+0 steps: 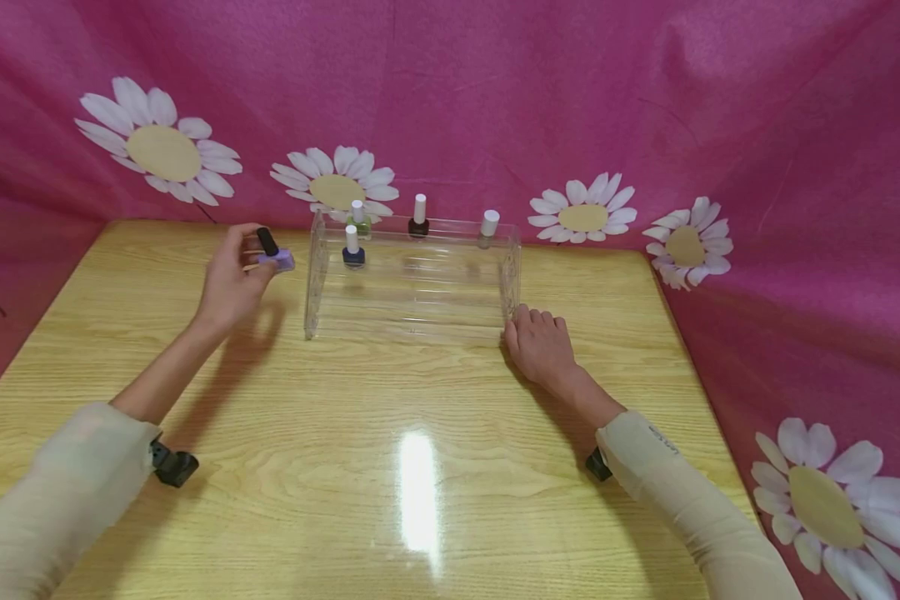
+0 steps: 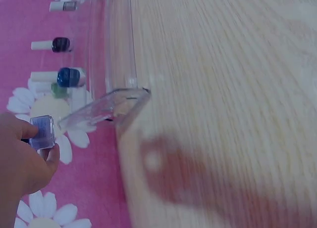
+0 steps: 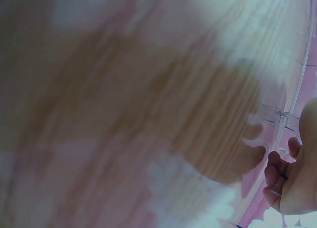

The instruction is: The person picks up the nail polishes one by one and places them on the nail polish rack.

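Note:
My left hand (image 1: 232,279) pinches a lavender nail polish bottle (image 1: 277,260) with a black cap, off the left end of a clear stepped display rack (image 1: 412,321). The bottle tilts, its cap leaning up and left; in the left wrist view the lavender glass (image 2: 43,131) shows between thumb and fingers. At the rack's front right corner my right hand (image 1: 543,343) grips the edge with curled fingers. On the rack's upper steps stand white-capped nail polish bottles: navy (image 1: 353,257), green (image 1: 362,225), near-black (image 1: 418,227) and a greyish one (image 1: 485,240).
The rack stands near the back of a wood-grain table (image 1: 330,467). Behind and to the right hangs a pink cloth (image 1: 465,100) with white daisies. A bright light reflection (image 1: 418,492) lies on the tabletop in front.

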### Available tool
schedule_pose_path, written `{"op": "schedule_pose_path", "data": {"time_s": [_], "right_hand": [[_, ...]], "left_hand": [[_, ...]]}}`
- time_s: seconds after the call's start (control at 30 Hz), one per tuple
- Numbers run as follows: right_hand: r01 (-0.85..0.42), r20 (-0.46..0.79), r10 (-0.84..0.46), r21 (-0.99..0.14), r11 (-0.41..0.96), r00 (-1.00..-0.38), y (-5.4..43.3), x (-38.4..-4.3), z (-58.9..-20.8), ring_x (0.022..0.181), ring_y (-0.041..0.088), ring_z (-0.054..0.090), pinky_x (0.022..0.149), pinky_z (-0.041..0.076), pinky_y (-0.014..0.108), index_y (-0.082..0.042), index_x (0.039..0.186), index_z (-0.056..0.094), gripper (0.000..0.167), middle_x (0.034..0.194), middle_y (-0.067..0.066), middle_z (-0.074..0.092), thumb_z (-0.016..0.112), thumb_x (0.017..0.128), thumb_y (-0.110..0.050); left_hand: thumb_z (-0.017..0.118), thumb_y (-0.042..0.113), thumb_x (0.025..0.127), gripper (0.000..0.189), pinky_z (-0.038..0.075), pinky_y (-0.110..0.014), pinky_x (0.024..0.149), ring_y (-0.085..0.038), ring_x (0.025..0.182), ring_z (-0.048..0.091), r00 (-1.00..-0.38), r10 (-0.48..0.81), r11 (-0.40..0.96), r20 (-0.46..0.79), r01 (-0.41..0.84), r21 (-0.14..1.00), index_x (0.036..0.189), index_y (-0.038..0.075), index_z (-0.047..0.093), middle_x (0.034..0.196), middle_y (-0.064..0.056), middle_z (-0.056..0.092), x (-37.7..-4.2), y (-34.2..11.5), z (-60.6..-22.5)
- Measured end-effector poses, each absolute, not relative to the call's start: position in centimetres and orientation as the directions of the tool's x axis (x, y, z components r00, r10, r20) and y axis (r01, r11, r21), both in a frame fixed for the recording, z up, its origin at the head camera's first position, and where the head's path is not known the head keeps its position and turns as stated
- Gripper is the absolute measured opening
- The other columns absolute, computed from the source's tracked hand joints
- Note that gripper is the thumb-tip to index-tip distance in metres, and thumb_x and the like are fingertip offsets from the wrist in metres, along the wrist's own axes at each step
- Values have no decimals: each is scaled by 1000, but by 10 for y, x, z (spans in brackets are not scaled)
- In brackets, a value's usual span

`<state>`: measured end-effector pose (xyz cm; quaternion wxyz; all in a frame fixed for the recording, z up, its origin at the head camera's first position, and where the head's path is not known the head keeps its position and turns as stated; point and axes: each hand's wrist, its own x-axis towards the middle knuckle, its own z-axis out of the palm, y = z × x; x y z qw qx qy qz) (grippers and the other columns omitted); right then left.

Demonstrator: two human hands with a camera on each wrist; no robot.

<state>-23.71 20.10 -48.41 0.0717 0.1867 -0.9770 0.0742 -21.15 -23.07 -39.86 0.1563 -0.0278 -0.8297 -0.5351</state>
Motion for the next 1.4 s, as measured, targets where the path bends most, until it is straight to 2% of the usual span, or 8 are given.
{"op": "schedule_pose_path", "data": {"time_s": [0.13, 0.27, 0.37, 0.6, 0.83, 1.13, 1.4], "right_hand": [[-373, 162, -353, -117, 920, -921, 201, -237, -484, 78, 39, 54, 69, 39, 49, -5, 86, 42, 34, 77, 14, 50, 33, 107, -29], [-370, 151, -352, -117, 922, -924, 201, -238, -485, 80, 39, 54, 70, 39, 49, -5, 87, 42, 33, 78, 14, 51, 33, 107, -30], [-371, 150, -352, -118, 921, -924, 201, -238, -485, 80, 39, 54, 70, 39, 49, -5, 87, 42, 33, 78, 14, 50, 33, 107, -29], [-372, 156, -352, -126, 920, -923, 201, -238, -484, 79, 39, 53, 69, 39, 48, -5, 86, 42, 33, 77, 13, 50, 34, 107, -29], [-388, 168, -365, -131, 913, -916, 202, -238, -486, 77, 38, 52, 67, 38, 47, -6, 86, 41, 32, 76, 11, 48, 34, 107, -29], [-373, 146, -356, -119, 920, -923, 202, -238, -486, 78, 38, 52, 68, 38, 47, -6, 86, 42, 32, 76, 11, 47, 34, 107, -29], [-362, 125, -348, -124, 924, -929, 203, -239, -486, 79, 38, 52, 69, 38, 47, -6, 87, 41, 33, 77, 11, 48, 32, 108, -29]], "left_hand": [[57, -11, 93, 42, 47, -16, 83, -18, 103, 57, -945, -119, 413, 305, 233, 881, 133, -8, 46, 114, -18, 58, -212, -224, -395], [57, -12, 93, 41, 48, -15, 82, -12, 100, 56, -940, -113, 410, 323, 252, 876, 132, -9, 47, 109, -16, 59, -213, -219, -391], [57, -14, 92, 41, 48, -16, 84, -13, 99, 56, -937, -104, 408, 333, 265, 874, 132, -10, 48, 107, -17, 59, -215, -215, -388], [57, -13, 92, 41, 50, -18, 86, -28, 107, 58, -939, -31, 406, 342, 301, 863, 133, -8, 48, 115, -22, 57, -216, -203, -384], [55, -17, 90, 42, 48, -21, 89, -35, 110, 57, -927, 11, 372, 376, 353, 858, 131, -11, 48, 118, -25, 57, -219, -190, -382], [55, -18, 91, 51, 48, -20, 86, -20, 107, 56, -921, 62, 266, 385, 387, 883, 138, -2, 45, 124, -24, 56, -224, -171, -376], [55, -18, 90, 48, 50, -18, 78, -30, 105, 58, -922, 99, 239, 375, 388, 890, 135, -4, 46, 120, -29, 57, -230, -152, -375]]}}
